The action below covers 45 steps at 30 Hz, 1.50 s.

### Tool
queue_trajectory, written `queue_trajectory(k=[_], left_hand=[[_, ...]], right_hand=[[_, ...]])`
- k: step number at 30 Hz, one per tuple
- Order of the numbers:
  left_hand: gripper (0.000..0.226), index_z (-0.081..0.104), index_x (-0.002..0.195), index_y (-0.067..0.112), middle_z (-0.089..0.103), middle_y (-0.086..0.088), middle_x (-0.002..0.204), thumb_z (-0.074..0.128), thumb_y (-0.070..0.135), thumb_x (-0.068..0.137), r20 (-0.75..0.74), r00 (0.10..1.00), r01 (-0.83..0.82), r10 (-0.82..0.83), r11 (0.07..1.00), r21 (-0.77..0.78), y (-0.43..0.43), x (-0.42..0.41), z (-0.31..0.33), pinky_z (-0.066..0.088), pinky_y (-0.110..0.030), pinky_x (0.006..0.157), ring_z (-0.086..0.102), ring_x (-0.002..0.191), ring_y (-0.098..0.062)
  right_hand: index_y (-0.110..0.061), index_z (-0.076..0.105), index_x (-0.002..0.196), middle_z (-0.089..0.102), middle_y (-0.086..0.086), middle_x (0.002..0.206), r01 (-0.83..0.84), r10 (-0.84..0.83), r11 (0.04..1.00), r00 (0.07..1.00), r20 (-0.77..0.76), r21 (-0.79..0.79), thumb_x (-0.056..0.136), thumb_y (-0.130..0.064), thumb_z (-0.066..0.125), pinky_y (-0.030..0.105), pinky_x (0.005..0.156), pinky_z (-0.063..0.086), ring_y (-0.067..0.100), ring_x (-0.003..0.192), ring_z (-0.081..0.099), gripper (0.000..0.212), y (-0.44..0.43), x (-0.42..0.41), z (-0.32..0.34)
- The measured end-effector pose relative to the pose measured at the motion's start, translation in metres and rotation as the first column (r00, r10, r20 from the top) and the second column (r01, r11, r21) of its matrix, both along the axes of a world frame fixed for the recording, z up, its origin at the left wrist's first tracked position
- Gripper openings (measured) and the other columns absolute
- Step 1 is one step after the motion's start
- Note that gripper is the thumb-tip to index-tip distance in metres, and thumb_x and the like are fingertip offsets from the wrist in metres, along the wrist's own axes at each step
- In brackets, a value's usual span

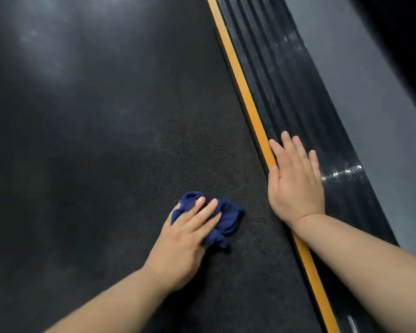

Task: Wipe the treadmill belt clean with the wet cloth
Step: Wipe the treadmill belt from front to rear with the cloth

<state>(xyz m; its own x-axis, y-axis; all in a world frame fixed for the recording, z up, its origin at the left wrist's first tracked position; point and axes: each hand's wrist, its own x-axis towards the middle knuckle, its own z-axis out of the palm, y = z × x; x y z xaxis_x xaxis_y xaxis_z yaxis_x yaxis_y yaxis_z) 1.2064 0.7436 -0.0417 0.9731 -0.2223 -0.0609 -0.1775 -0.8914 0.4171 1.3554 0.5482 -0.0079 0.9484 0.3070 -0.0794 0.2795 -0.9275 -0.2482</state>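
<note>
My left hand [185,241]: lies palm-down on top of the dark blue cloth [228,219] and presses it onto the treadmill belt [106,140]. My forearm comes in from the lower left.
Left fingers [202,212]: nearly straight and close together, laid flat across the bunched fabric. They press on it rather than curl round it. My thumb is hidden under the hand, so I cannot tell how it sits.
Dark blue cloth: crumpled into a loose wad, lying on the belt near its right edge and a little apart from the orange strip [240,78]. Folds stick out past my fingertips and to the right of my hand.
My right hand [296,183]: flat and palm-down on the ribbed black side rail [286,92], holding nothing.
Right fingers [297,146]: straight and slightly spread, pointing away from me along the rail. My thumb rests against the orange strip.
Treadmill belt: black with a fine dotted texture and pale, dull smears in its far left part.
Orange strip: runs between the belt's right edge and the side rail, and passes under my right wrist.
Side rail: glossy, grooved lengthwise, with bright glints just to the right of my right hand.
Floor [370,104]: grey, beyond the rail's outer edge.
</note>
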Motion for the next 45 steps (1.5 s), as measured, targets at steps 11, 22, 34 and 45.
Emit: queue_trajectory(k=[11,22,34,45], left_hand=[[0.051,0.041,0.144,0.023,0.023,0.005,0.157,0.045,0.039,0.095,-0.027,0.971,-0.234,0.238,0.967,0.098,0.003,0.105,0.004,0.008,-0.047,0.115,0.014,0.145,-0.019],[0.056,0.017,0.151,0.025,-0.001,0.003,0.160,0.036,0.039,0.100,-0.186,0.938,-0.253,0.292,0.945,0.210,-0.022,0.108,0.018,0.001,-0.054,0.114,-0.008,0.146,-0.025],[0.056,0.010,0.151,0.034,-0.006,0.014,0.158,0.031,0.044,0.100,-0.269,0.954,-0.075,0.131,0.975,0.208,-0.028,0.058,0.025,0.003,-0.045,0.116,-0.014,0.145,-0.012],[0.051,0.052,0.136,0.023,0.042,0.002,0.147,0.036,0.041,0.090,-0.037,0.997,-0.054,0.061,0.984,0.171,-0.040,0.030,0.003,0.024,-0.054,0.109,0.036,0.138,-0.023]], right_hand=[[-0.022,0.021,0.151,0.013,0.001,0.159,-0.040,0.039,0.998,0.999,-0.010,-0.058,0.098,-0.023,0.031,0.040,0.118,0.002,0.019,0.147,0.007,0.054,-0.001,0.003,0.001],[-0.023,0.021,0.151,0.014,0.001,0.159,-0.051,0.051,0.998,0.999,-0.017,-0.037,0.098,-0.024,0.033,0.042,0.119,0.004,0.019,0.147,0.007,0.054,-0.003,0.002,0.003],[-0.022,0.024,0.150,0.016,0.001,0.159,-0.046,0.046,0.999,0.999,-0.006,-0.017,0.096,-0.025,0.032,0.043,0.119,0.007,0.019,0.147,0.009,0.055,-0.001,0.002,0.004],[-0.030,0.024,0.149,0.018,-0.007,0.158,-0.114,0.112,0.992,0.993,-0.042,-0.055,0.099,-0.035,0.034,0.041,0.117,-0.001,0.012,0.146,0.008,0.051,-0.046,-0.014,0.011]])
